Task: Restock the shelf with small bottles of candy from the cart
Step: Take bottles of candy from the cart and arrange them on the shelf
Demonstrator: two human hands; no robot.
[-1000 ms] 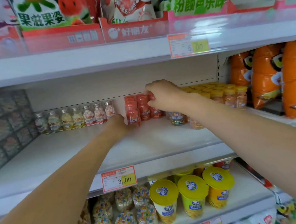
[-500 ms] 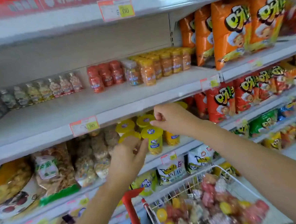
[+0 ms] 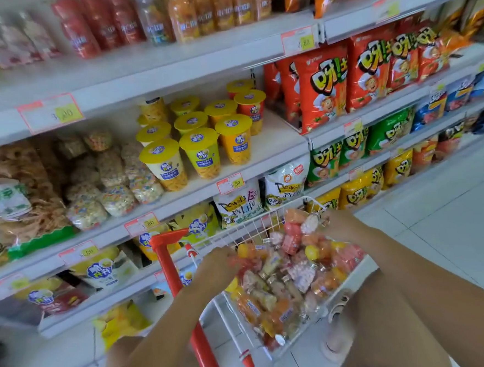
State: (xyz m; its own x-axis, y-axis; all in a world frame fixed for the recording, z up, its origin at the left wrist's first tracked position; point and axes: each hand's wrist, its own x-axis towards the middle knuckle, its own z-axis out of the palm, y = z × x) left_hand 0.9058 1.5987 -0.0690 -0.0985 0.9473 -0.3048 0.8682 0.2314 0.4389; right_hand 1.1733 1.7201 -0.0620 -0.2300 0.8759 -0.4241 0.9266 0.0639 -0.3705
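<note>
Small candy bottles (image 3: 292, 268) lie heaped in the white wire cart (image 3: 255, 225), lower centre of frame. Left hand (image 3: 218, 266) and right hand (image 3: 342, 228) reach into the heap; blur hides whether the fingers grip anything. Shelved bottles (image 3: 101, 27) stand on the shelf (image 3: 169, 59), upper left.

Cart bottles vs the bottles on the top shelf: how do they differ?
The cart bottles lie jumbled at all angles; the shelf bottles stand upright in rows. The cart bottles are mixed in colour; the shelf bottles are grouped, reds beside oranges. The left hand and right hand reach the cart bottles; neither is near the shelf bottles. Both sets look like small clear bottles of coloured candy.
</note>
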